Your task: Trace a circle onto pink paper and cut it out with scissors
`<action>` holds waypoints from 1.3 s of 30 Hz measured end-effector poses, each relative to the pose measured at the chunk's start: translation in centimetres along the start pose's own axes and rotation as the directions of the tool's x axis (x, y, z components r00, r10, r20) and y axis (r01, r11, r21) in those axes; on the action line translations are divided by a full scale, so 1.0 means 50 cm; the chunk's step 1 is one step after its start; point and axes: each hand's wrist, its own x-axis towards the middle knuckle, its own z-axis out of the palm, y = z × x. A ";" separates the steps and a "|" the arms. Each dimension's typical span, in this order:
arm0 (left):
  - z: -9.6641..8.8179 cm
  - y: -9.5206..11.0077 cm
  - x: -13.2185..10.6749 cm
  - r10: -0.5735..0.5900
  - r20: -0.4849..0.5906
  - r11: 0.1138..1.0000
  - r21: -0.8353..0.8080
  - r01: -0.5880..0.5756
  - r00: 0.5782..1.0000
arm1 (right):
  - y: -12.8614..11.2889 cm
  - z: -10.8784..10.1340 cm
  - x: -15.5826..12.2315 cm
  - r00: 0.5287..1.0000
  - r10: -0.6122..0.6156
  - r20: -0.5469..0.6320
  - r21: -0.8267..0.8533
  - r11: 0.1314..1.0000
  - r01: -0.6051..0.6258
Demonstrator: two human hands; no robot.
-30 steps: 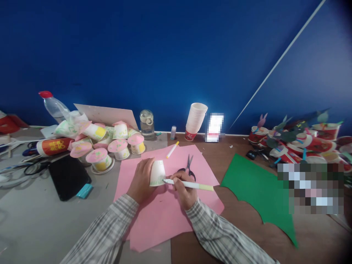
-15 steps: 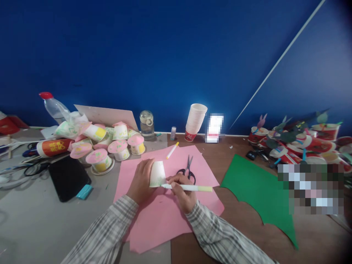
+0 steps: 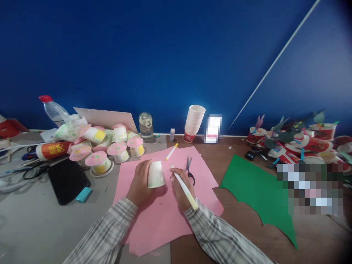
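Observation:
Upside down in my left hand (image 3: pixel 140 184) is a white paper cup (image 3: pixel 156 175), with green marks around its lower rim. Between the fingers of my right hand (image 3: pixel 181 190) is a white marker (image 3: pixel 184 185) with a pale yellow end; its tip points up and away, apart from the cup. Both hands are over pink paper sheets (image 3: pixel 154 227). Black-handled scissors (image 3: pixel 189 170) lie just beyond my right hand, which partly hides their handles. A yellow-ended marker (image 3: pixel 171 151) rests on the far part of the paper.
Decorated cups with pink tops (image 3: pixel 118 151) crowd the left, near a black tablet-like slab (image 3: pixel 68 181). A stack of paper cups (image 3: pixel 195 123) and a glass jar (image 3: pixel 146 126) stand along the blue wall. Green cut paper (image 3: pixel 255 194) and red cups (image 3: pixel 310 143) lie at right.
My right hand has drawn the marker's tip away from the cup's rim and turned the pen, so its yellow end now points toward me. The cup is tilted slightly differently in my left hand.

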 end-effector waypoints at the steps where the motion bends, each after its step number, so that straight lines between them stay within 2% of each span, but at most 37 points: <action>1: -0.001 0.002 0.001 -0.007 -0.017 1.000 -0.011 0.006 1.000 | 0.003 0.003 -0.003 0.999 -0.025 0.021 -0.019 1.000 0.025; 4: -0.006 0.014 0.004 -0.038 -0.035 0.998 -0.050 0.037 0.999 | 0.006 0.009 -0.007 0.991 -0.104 0.089 -0.056 0.992 0.110; 9: -0.015 0.033 0.008 -0.121 -0.031 0.983 -0.141 0.116 0.992 | -0.006 0.004 -0.005 0.944 -0.246 0.221 -0.146 0.948 0.282; 15: -0.013 0.040 0.007 -0.185 -0.016 0.962 -0.207 0.178 0.983 | -0.015 0.005 -0.002 0.920 -0.347 0.184 -0.194 0.904 0.380; 18: -0.012 0.040 0.005 -0.160 0.000 0.968 -0.197 0.156 0.987 | -0.009 0.004 -0.001 0.909 -0.381 0.169 -0.213 0.887 0.411; 25: -0.008 0.017 -0.008 -0.019 0.091 0.997 -0.069 0.025 0.996 | 0.002 -0.011 0.002 0.873 -0.430 0.229 -0.320 0.814 0.485; 32: -0.004 0.021 -0.007 0.005 0.079 1.000 -0.021 -0.004 0.997 | -0.004 -0.011 0.005 0.777 -0.521 0.353 -0.399 0.668 0.629; 36: -0.002 0.025 -0.006 0.003 0.067 1.000 -0.017 -0.002 0.998 | -0.012 -0.009 0.000 0.781 -0.484 0.394 -0.381 0.688 0.618; 39: 0.001 0.020 -0.006 -0.010 0.059 1.000 -0.008 0.011 0.998 | -0.021 -0.012 -0.007 0.793 -0.508 0.337 -0.262 0.758 0.597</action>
